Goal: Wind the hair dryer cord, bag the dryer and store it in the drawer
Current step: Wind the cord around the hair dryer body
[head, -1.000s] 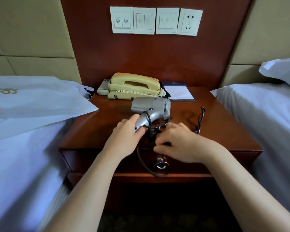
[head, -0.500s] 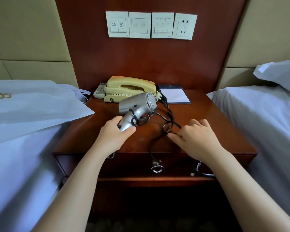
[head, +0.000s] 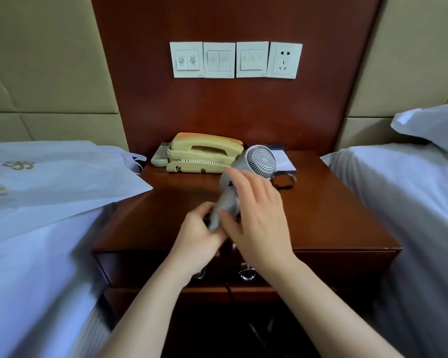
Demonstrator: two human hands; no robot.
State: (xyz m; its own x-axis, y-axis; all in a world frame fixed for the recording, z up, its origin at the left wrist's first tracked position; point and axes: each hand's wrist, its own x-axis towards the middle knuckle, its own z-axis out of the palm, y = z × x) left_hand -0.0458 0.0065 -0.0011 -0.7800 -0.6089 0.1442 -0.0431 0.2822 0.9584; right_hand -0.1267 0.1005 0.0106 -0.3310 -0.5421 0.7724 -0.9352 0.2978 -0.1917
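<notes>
A silver hair dryer [head: 260, 161] is held tilted above the wooden nightstand [head: 334, 218], its round rear grille facing me. My left hand [head: 199, 235] grips the lower end of its handle. My right hand [head: 260, 218] lies over the handle with fingers spread, and a loop of the black cord [head: 285, 182] sticks out past its fingertips. More cord hangs down in front of the drawer [head: 334, 264], which is closed, near its ring pull [head: 246, 274]. A white bag [head: 49, 182] with a gold logo lies on the left bed.
A yellow telephone [head: 204, 153], a remote [head: 161, 157] and a notepad [head: 286, 161] sit at the back of the nightstand. Switch plates and a wall socket [head: 283, 60] are above. Beds flank the nightstand, with a pillow [head: 429, 125] on the right one.
The dryer has been lifted and turned so its grille faces me. My right hand has moved from the cord on the tabletop up over the handle, carrying cord with it.
</notes>
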